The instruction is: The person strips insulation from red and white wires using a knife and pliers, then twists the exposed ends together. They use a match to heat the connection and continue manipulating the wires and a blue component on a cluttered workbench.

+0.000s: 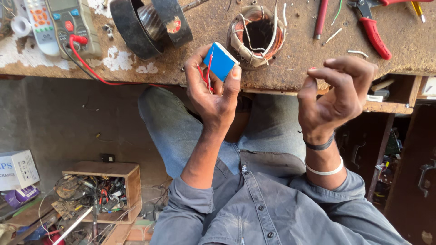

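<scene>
Blue block (pixel 220 61) in closed left hand (pixel 213 93)

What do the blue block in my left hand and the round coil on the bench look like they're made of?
The blue block in the left hand looks like smooth moulded plastic: even colour, crisp edges, thin red leads. The round coil seems to be copper-coloured wire windings, bound with pale cord or tape. The bench top looks like rough, worn wood or board.
</scene>
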